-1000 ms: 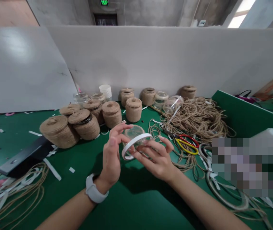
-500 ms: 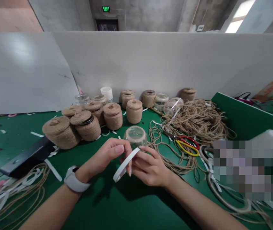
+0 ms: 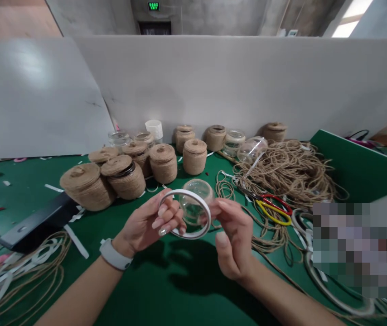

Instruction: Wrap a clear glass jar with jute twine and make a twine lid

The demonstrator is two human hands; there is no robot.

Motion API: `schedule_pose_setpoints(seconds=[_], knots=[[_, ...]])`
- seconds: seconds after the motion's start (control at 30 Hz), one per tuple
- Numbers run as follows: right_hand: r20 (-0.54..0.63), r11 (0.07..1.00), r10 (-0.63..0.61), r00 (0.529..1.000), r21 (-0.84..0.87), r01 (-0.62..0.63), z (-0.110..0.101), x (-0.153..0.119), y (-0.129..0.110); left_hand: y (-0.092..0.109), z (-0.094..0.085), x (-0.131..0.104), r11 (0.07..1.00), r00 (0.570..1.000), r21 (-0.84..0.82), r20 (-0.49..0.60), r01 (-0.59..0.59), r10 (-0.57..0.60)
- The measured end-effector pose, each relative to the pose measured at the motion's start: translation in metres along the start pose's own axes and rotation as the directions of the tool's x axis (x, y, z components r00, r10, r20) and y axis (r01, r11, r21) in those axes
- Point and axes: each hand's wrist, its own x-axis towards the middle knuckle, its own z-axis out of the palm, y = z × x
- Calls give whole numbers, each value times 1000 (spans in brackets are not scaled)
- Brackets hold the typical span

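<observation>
Left hand (image 3: 157,222) fingers clamp the left side of a thin, round white hoop (image 3: 193,236), held tilted above the green desk (image 3: 159,294); right hand (image 3: 236,237) fingers reach its right edge, thumb apart, contact unclear; behind it sits a clear, rounded glass jar (image 3: 197,201); farther out stand squat, ridged jars wrapped in brown twine (image 3: 162,165), beside loose, fibrous tangled cord (image 3: 288,170).

Rough, matt, fibrous twine (image 3: 287,172) wraps the lidded jars (image 3: 194,157); the bare jar (image 3: 196,199) is smooth, glossy clear glass.
</observation>
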Motion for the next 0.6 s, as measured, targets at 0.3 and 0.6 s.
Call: schedule_pose_setpoints(seconds=[0.3, 0.6], knots=[[165, 994, 109, 980, 10, -113, 9, -6, -3, -22, -12, 5, 997, 995, 5, -57, 80, -79], [271, 981, 45, 961, -194, 9, -1, 1, -4, -27, -30, 0, 917, 897, 177, 205, 358, -391]])
